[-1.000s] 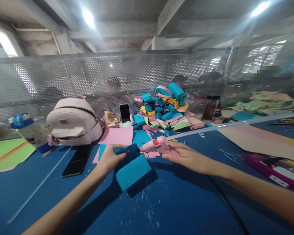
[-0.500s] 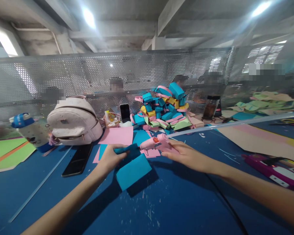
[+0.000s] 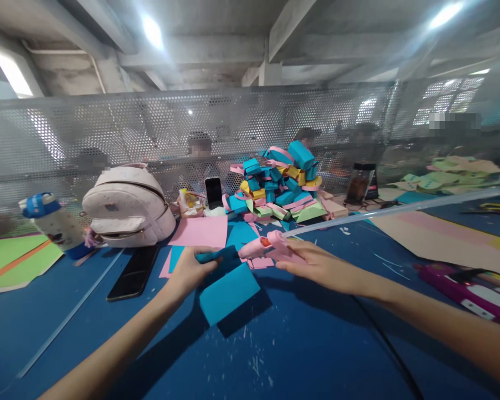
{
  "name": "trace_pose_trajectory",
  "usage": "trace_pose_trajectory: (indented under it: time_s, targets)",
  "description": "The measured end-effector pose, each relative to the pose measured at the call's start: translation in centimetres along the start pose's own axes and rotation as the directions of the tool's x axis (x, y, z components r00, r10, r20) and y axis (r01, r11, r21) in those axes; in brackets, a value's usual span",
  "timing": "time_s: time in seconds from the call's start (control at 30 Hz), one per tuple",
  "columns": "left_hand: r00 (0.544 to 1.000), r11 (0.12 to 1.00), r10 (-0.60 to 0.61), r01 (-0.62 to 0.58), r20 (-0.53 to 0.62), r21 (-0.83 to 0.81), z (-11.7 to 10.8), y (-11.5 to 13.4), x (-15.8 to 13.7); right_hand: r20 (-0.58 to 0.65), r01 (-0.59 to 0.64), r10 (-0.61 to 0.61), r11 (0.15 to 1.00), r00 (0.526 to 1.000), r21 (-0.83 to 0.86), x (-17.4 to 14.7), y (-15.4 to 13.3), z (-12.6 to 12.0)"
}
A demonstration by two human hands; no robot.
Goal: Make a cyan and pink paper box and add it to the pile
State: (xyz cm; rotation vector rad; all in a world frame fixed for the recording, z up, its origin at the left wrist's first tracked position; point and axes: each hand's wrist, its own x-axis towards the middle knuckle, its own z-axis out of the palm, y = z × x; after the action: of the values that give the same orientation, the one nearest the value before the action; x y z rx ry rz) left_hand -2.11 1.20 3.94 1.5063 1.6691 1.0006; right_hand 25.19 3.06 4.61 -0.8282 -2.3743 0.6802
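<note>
My left hand [image 3: 194, 270] pinches one edge of a folded blue paper box [image 3: 230, 293], whose larger face tilts toward me above the table. In my right hand [image 3: 316, 264] is a pink hot glue gun [image 3: 263, 248], the fingers wrapped round its handle. Its nozzle points left and meets the box's far upper flap, though I cannot tell whether it touches. A long clear glue stick [image 3: 395, 211] sticks out from the gun's back toward the upper right. Pink paper sheets [image 3: 200, 230] lie just behind the box.
Behind my hands rises a heap of folded paper pieces [image 3: 283, 183]. A white backpack [image 3: 129, 205], a bottle [image 3: 58, 225] and a black phone [image 3: 133, 273] stand or lie to the left. At right are a magenta power strip [image 3: 466, 291], a cable [image 3: 383, 339] and large paper sheets [image 3: 437, 239].
Almost nothing differs. The view has shifted very slightly, and the glue gun's nozzle stays at the blue box's flap while both hands keep their hold.
</note>
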Motion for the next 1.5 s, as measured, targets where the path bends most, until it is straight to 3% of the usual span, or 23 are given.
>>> trace_pose_trajectory:
  time_s: [0.37, 0.6, 0.9, 1.13, 1.3, 1.5]
  targets:
    - [1.0, 1.0, -0.006, 0.006, -0.002, 0.0, 0.1, 0.1, -0.2, 0.004, -0.028, 0.028, 1.0, 1.0, -0.003, -0.4, -0.2, -0.4]
    - [1.0, 1.0, 0.001, -0.001, 0.013, -0.016, -0.1, 0.6, -0.4, 0.03, 0.009, -0.012, 0.996, 0.999, 0.092, -0.2, -0.8, -0.5]
    - [0.999, 0.999, 0.009, -0.007, 0.042, -0.038, -0.2, -0.4, 0.1, 0.045, -0.008, 0.002, 0.993, 0.999, 0.12, -0.3, -1.1, -0.6]
    - [0.999, 0.997, 0.043, -0.041, 0.023, -0.063, -0.5, -1.0, 0.5, 0.014, -0.16, 0.16, 0.982, 0.987, 0.1, -1.0, 1.5, -0.9]
    - [0.999, 0.998, 0.033, -0.033, -0.01, -0.053, -0.6, -1.4, 0.8, -0.001, -0.287, 0.289, 0.949, 0.957, 0.128, -1.2, 3.2, -2.5]
    - [1.0, 0.999, 0.028, -0.027, 0.012, -0.04, -0.4, -1.7, 1.0, -0.152, -0.395, 0.403, 0.915, 0.902, 0.083, -0.9, 9.1, -5.1]
